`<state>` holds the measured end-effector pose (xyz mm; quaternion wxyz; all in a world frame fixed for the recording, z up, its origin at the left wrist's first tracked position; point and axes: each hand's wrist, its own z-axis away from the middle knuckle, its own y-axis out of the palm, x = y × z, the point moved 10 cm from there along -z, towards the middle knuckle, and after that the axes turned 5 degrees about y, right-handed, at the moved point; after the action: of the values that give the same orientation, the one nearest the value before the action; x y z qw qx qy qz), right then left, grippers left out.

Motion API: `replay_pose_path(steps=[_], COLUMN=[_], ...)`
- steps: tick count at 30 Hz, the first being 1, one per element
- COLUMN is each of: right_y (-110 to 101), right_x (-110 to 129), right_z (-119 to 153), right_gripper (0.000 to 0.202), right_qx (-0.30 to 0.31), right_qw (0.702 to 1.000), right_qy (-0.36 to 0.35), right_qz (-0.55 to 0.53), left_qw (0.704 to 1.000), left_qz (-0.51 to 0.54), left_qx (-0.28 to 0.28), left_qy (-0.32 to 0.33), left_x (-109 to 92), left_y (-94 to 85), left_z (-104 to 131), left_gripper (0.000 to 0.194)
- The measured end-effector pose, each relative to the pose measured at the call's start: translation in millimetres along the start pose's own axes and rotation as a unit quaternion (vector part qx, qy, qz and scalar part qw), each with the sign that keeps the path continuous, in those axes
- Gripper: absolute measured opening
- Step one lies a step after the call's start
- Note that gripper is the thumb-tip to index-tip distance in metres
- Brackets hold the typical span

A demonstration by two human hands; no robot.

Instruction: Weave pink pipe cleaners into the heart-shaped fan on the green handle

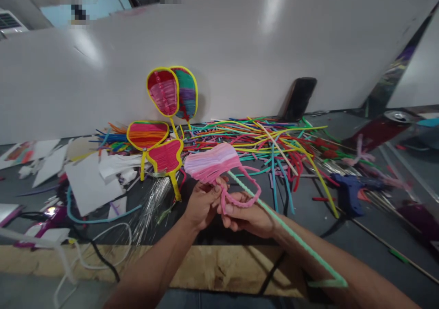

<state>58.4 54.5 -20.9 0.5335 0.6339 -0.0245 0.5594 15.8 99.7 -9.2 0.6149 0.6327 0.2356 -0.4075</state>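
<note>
A pink and lilac fan shape (214, 161) made of pipe cleaners is held up over the table in the middle. My left hand (204, 203) pinches its lower edge, fingers closed. Close beside it, my right hand (245, 213) has its fingers closed on a pink braided strip (242, 203), which curves up in a loop to the fan shape's right edge. A long mint green strip (295, 235) runs from behind the fan shape over my right wrist and forearm, with its far end bent. The two hands almost touch.
Many coloured pipe cleaners (274, 139) lie behind the hands. Finished yellow-rimmed fans (163, 91) stand at the white wall (233, 48), near a phone (300, 99). A blue glue gun (350, 194) and red can (380, 128) are right; paper (92, 185), cables (103, 254) and silvery strands (154, 203) left.
</note>
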Motion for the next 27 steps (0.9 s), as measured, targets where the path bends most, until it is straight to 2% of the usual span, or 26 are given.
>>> replay_pose_path(steps=[5,12,16,20,27], right_y=[2,11,12,16,8], right_x=[8,10,9,4,0], right_z=[3,2,2,5,3], right_gripper=[0.026,0.029,0.031,0.041,0.033], right_qx=[-0.027,0.030,0.049,0.069,0.030], right_qw=[1.000,0.996,0.994,0.994,0.999], right_qy=[-0.010,-0.012,-0.016,-0.001,-0.007], right_qz=[-0.007,-0.079,-0.096,-0.087,-0.043], left_qw=[1.000,0.998,0.998,0.998,0.998], left_qz=[0.014,0.014,-0.007,-0.017,-0.012], left_qx=[-0.002,-0.054,-0.059,-0.066,-0.062], left_qy=[-0.012,-0.019,-0.006,0.008,0.001], left_x=[1,-1,-4,-5,-2], left_y=[1.4,-9.5,-10.8,-11.7,-7.0], left_z=[0,-2,-2,-2,0], left_gripper=[0.021,0.026,0.025,0.026,0.027])
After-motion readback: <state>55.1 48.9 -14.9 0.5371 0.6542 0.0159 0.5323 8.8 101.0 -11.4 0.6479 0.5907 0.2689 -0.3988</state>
